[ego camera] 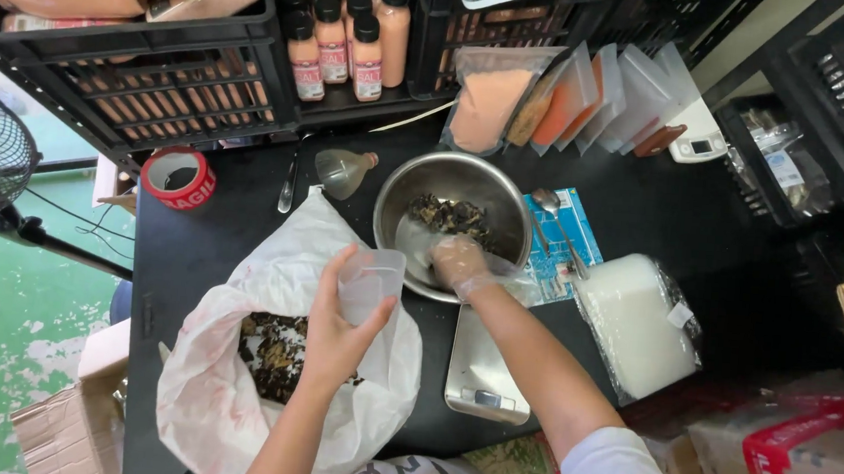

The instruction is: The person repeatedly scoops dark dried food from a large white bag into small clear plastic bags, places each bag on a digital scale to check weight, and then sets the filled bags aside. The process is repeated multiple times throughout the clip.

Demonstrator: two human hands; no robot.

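Above the white bag (234,372), clear pouch (371,281) in left hand (336,335)

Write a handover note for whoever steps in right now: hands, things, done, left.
Left hand: holds a clear cup above the open white bag of dark dried pieces.
Right hand: gloved, inside the steel bowl, at the dark pieces there.
Things: scale sits bare in front of the bowl; spoon lies right of it; a wrapped white block further right.
Done: some pieces are in the bowl.
Left: cup looks empty; nothing on the scale yet; bag still holds plenty.
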